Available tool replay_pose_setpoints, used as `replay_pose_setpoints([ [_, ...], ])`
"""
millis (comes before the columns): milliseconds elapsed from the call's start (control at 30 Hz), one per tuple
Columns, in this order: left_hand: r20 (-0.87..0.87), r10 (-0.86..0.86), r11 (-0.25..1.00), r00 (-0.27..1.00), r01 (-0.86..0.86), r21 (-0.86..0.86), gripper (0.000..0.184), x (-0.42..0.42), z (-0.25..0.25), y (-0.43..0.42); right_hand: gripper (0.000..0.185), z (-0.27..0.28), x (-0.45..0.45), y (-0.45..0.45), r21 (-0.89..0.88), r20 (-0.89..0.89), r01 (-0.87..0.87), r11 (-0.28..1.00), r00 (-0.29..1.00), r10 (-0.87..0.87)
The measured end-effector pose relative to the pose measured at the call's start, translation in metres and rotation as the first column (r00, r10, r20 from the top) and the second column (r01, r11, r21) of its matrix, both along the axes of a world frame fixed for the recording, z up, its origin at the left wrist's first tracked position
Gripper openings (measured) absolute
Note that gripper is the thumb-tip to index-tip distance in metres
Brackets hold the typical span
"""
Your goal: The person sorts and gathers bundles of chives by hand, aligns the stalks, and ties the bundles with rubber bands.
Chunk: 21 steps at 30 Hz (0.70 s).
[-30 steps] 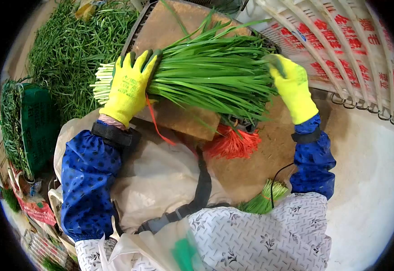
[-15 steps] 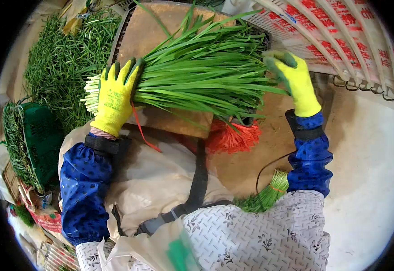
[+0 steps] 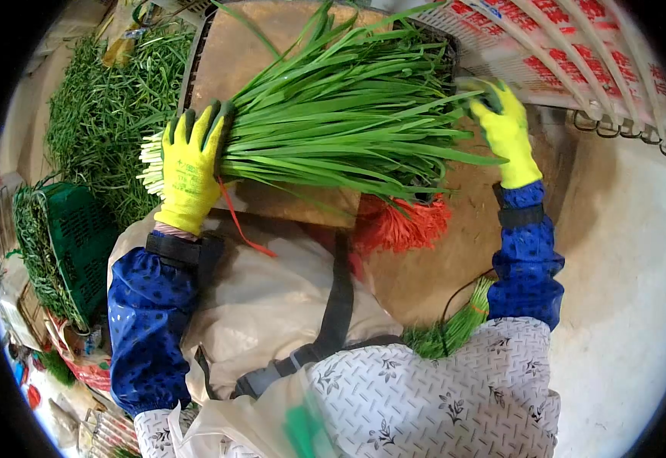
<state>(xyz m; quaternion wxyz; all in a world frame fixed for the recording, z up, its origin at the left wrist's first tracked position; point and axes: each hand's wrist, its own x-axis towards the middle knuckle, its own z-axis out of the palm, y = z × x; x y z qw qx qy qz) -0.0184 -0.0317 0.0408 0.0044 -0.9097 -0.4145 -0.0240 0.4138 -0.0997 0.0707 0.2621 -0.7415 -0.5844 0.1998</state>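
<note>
A large bunch of long green leaves lies across a brown board, its pale cut ends at the left. My left hand, in a yellow glove with dark fingertips, is wrapped over the bunch near those ends. A red tie hangs down beside that hand. My right hand, gloved alike, is at the leaf tips on the right with its fingers bent; they are smeared by motion, and whether they pinch a leaf is unclear. Below the bunch is a bundle of red ties.
Loose greens are heaped at the upper left, above a green crate of greens. A white rack with red lettering and metal rings fills the upper right. A small tied green bundle lies by my right sleeve.
My right hand has shifted slightly right and up, away from the leaf tips' main mass. My left hand stays on the bunch. The view has shifted a little, and the leaf tips are more spread.
</note>
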Motion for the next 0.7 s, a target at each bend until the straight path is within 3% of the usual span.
replay_pose_setpoints([
  [67,0.005,0.003,1.0,1.0,-0.003,0.002,0.096,0.002,0.004,0.0,0.03,-0.019,-0.004,0.018,0.198,0.215,-0.314,0.929,0.938,0.271],
  [100,0.008,0.002,1.0,1.0,-0.002,0.005,0.096,0.003,0.006,0.0,0.031,-0.026,-0.009,0.026,0.169,0.292,-0.413,0.895,0.888,0.354],
  [200,0.02,0.01,1.0,1.0,-0.01,0.0,0.096,0.003,0.004,-0.001,0.034,-0.037,-0.02,0.038,0.027,0.422,-0.497,0.868,0.792,0.44],
  [233,0.025,0.016,1.0,1.0,-0.016,-0.01,0.095,0.003,0.005,-0.001,0.03,-0.035,-0.023,0.034,0.058,0.52,-0.526,0.848,0.741,0.425],
  [267,0.029,0.021,1.0,0.999,-0.02,-0.019,0.093,0.003,0.006,-0.002,0.027,-0.037,-0.023,0.031,0.145,0.259,-0.362,0.921,0.912,0.318],
  [300,0.032,0.021,0.999,0.999,-0.02,-0.026,0.092,0.004,0.008,-0.002,0.024,-0.042,-0.02,0.026,0.177,-0.032,-0.168,0.97,0.984,0.177],
  [333,0.03,0.021,1.0,0.999,-0.021,-0.01,0.094,0.002,0.005,-0.002,0.022,-0.045,-0.015,0.022,0.151,-0.322,0.035,0.988,0.947,0.016],
  [367,0.03,0.015,1.0,0.999,-0.015,0.007,0.096,-0.001,0.0,-0.002,0.018,-0.032,-0.003,0.022,0.128,-0.322,0.229,0.965,0.93,-0.178],
  [400,0.031,0.005,1.0,1.0,-0.006,0.028,0.098,-0.001,-0.002,0.0,0.021,-0.012,-0.003,0.023,0.025,-0.704,0.483,0.875,0.63,-0.328],
  [467,0.016,-0.005,1.0,1.0,0.005,0.03,0.096,0.0,0.001,0.001,0.026,-0.045,0.075,0.01,-0.013,-0.34,0.45,0.893,0.838,-0.427],
  [500,0.015,-0.005,1.0,1.0,0.005,0.026,0.096,0.0,0.002,0.001,0.027,-0.051,0.076,0.0,0.099,0.006,0.383,0.919,0.923,-0.385],
  [533,0.015,-0.007,1.0,1.0,0.006,0.023,0.096,0.001,0.002,0.001,0.029,-0.057,0.077,-0.01,0.172,0.358,0.283,0.944,0.874,-0.327],
  [567,0.039,-0.031,0.999,0.999,0.03,0.042,0.097,0.002,0.002,0.0,0.03,-0.061,0.076,-0.017,0.195,0.667,0.167,0.966,0.7,-0.256],
  [600,0.028,-0.023,0.999,0.999,0.022,0.041,0.098,0.003,0.003,-0.001,0.03,-0.058,0.065,-0.018,0.272,0.52,0.155,0.95,0.806,-0.281],
  [667,-0.021,-0.02,0.999,1.0,0.021,0.037,0.099,0.002,0.002,0.0,0.025,-0.035,0.038,-0.023,-0.01,0.058,0.238,0.971,0.97,-0.237],
  [700,-0.019,-0.015,1.0,1.0,0.016,0.02,0.099,0.004,0.004,0.0,0.024,-0.036,0.031,-0.02,-0.007,0.082,0.191,0.982,0.978,-0.189],
])
